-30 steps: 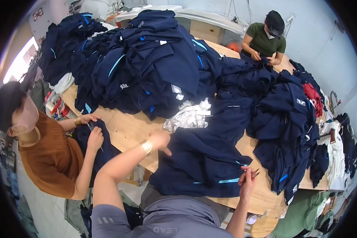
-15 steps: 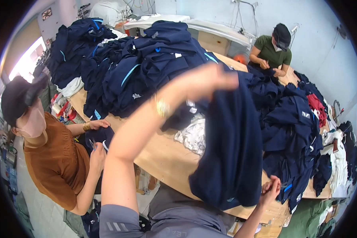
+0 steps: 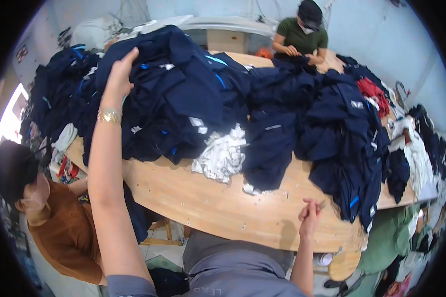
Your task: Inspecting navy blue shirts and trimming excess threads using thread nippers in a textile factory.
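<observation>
My left hand, with a gold bracelet at the wrist, is stretched far out and rests flat on top of a tall pile of navy garments, fingers apart and holding nothing. My right hand hovers low over the bare wooden table near its front edge, closed on small thread snips whose tip pokes out toward a second heap of navy garments. A crumpled white cloth lies between the two heaps.
A person in a brown top and dark cap sits at the left of the table. Another person in a green top works at the far end. A red garment and more clothes hang off the right side.
My left arm lifted a navy garment off the table in front of me, swung it up and left onto the tall pile, and let it go. My right hand stayed near the front edge.
</observation>
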Demonstrator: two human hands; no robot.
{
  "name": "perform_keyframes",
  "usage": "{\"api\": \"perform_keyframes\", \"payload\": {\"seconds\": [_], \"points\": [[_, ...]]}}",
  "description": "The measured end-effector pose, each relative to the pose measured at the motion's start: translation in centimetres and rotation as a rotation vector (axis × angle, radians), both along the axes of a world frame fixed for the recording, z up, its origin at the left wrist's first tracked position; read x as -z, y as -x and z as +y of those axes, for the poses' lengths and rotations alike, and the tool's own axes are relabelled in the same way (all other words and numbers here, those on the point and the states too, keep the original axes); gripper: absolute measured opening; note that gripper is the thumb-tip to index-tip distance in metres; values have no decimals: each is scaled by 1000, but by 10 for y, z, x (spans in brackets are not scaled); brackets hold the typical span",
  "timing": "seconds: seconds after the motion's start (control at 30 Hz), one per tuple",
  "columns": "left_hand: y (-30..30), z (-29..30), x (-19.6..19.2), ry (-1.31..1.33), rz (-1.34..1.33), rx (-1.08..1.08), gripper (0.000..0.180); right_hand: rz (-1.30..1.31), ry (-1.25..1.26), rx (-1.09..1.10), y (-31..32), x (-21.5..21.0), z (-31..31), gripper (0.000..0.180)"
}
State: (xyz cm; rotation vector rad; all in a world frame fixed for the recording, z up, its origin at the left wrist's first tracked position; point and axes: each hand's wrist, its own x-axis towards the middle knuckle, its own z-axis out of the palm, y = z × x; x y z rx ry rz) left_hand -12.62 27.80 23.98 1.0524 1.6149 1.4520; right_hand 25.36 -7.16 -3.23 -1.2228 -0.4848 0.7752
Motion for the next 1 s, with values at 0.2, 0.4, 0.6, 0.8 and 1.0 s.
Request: {"api": "perform_keyframes", "payload": {"seconds": [0.2,0.4,0.6,0.8,1.0], "points": [[-109,-60,156,-173,254,770,17,-78,102,-123,35,-2,7,27],[-222,-130,285,-291,845,832,51,-70,121,-182,50,-4,-12,29],[-283,-157,218,-682,228,753,15,-85,137,-67,21,0,-33,30],[-239,-257,166,-520,275,1786,31,170,-320,367,-61,-18,-36,31],[-168,-264,273,-339,630,1377,49,-47,-97,432,-88,-17,-51,29]]}}
